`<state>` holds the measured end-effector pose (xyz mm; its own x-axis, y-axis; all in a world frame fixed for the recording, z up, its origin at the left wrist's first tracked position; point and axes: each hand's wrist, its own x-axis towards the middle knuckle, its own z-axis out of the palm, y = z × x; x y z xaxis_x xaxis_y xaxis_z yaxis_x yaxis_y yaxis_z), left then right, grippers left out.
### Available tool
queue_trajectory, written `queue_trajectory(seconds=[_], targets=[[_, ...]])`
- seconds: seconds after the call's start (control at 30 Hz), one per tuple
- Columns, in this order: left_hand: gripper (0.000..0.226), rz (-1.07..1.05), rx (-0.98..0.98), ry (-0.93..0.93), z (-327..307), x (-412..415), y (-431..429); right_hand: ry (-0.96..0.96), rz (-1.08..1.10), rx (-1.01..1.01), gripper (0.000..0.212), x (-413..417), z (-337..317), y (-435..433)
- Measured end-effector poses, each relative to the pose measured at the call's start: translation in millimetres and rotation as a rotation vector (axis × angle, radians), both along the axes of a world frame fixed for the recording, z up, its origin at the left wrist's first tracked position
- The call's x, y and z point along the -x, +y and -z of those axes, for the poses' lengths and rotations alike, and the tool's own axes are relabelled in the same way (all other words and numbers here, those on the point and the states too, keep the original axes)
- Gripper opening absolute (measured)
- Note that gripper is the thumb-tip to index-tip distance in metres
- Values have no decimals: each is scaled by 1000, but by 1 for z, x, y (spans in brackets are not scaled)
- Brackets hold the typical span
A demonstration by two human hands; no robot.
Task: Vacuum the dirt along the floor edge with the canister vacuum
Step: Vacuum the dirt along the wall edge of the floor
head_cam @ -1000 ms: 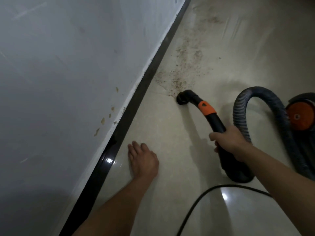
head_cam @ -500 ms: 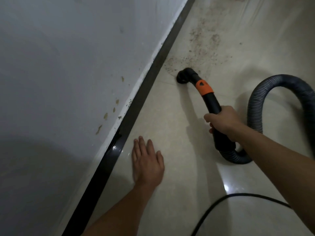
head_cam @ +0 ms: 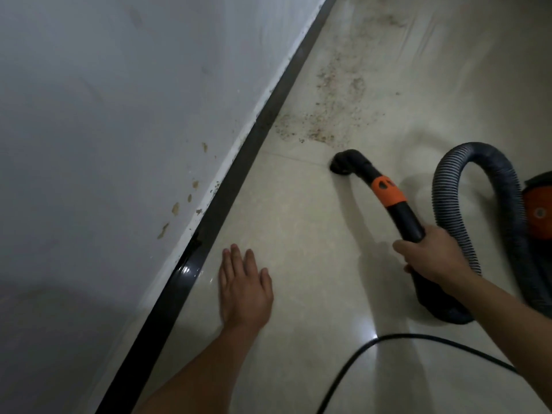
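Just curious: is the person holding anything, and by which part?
The right hand grips the vacuum wand by its black handle, behind the orange collar. The left hand holds nothing; it lies flat on the floor.

Your floor [head_cam: 298,234] is smooth cream tile, glossy enough to throw back a light spot. The skirting [head_cam: 185,270] is shiny black. Above the skirting, the wall [head_cam: 104,130] is matt paint, chipped in brown flecks. The dirt [head_cam: 328,115] near the skirting looks gritty and dull. Your wand [head_cam: 409,219] is matt black plastic with an orange band [head_cam: 388,192]. The hose [head_cam: 504,186] is ribbed grey plastic, and the cord [head_cam: 352,357] is smooth.
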<state>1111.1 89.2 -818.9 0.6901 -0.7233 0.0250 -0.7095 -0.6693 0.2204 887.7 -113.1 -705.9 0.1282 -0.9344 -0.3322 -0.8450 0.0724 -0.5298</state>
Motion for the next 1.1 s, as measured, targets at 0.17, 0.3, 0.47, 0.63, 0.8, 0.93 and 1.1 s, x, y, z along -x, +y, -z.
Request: queue_trajectory(seconds=[0.17, 0.3, 0.47, 0.63, 0.8, 0.93, 1.1], targets=[[61, 6, -7, -15, 1, 1, 0, -140, 195, -59, 24, 8, -5, -19], [62, 7, -16, -17, 2, 2, 1, -295, 156, -177, 27, -33, -9, -34], [60, 5, -4, -24, 3, 2, -1, -398, 175, -238, 30, -75, -11, -49], [58, 2, -1, -15, 5, 2, -2, -390, 61, -271, 29, -104, -5, -53], [57, 6, -1, -20, 7, 1, -2, -329, -88, -245, 32, -133, 3, -42], [58, 6, -6, -6, 7, -1, 0, -212, -225, -192, 26, -117, 6, -14], [60, 9, -39, 9, 3, -2, 2, -159, -235, -201, 18, -46, -1, -7]])
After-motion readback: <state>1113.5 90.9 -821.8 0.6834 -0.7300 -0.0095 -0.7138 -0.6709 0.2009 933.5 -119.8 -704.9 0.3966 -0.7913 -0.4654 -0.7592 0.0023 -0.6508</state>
